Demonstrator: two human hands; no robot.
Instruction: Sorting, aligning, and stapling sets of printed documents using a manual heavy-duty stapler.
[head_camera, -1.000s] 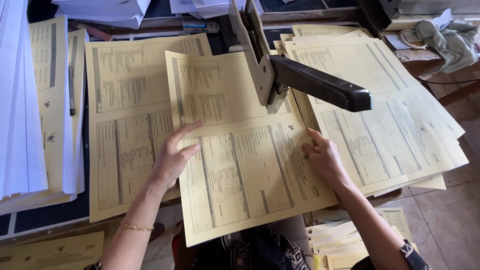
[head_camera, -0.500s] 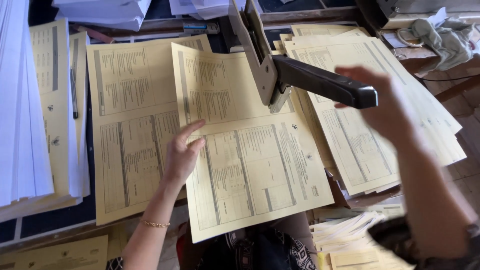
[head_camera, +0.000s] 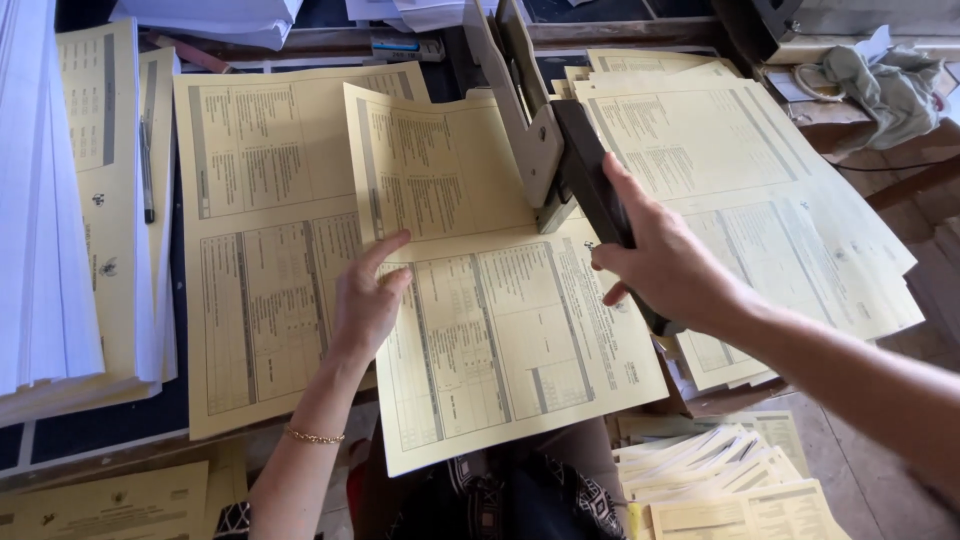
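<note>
Now right hand (head_camera: 668, 270) atop stapler lever (head_camera: 592, 180), left hand (head_camera: 366, 300) flat on yellow form (head_camera: 500, 330).

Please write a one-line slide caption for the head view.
Left hand steadies a yellow printed sheet while right hand presses the stapler handle.

A dark worktop (head_camera: 105, 430) with a pale front edge fills the near left, and a worn wooden ledge (head_camera: 620, 32) runs along its far side. At the far right a crumpled grey-green cloth (head_camera: 885, 85) lies on a brown wooden surface (head_camera: 830, 115). Bare brownish floor (head_camera: 880, 490) shows at the near right, and daylight brightens that right side.
</note>
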